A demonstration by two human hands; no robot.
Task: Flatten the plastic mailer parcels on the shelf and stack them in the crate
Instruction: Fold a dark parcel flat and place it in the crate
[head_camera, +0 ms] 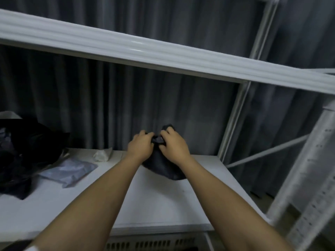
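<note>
gripping the upper end of one dark mailer parcel [163, 169] near the back edge of the white shelf [163, 201], just right of frame centre, the left hand [140, 146] and right hand [173, 146] both have fingers curled into its bunched plastic. bare shelf surface lies between the forearms and out to the right edge by the white upright post [233, 122]. at the left sit one grey mailer [69, 172], one crumpled white scrap [102, 154] and a black heap [21, 151]; one slotted crate [154, 244] shows at the bottom edge.
</note>
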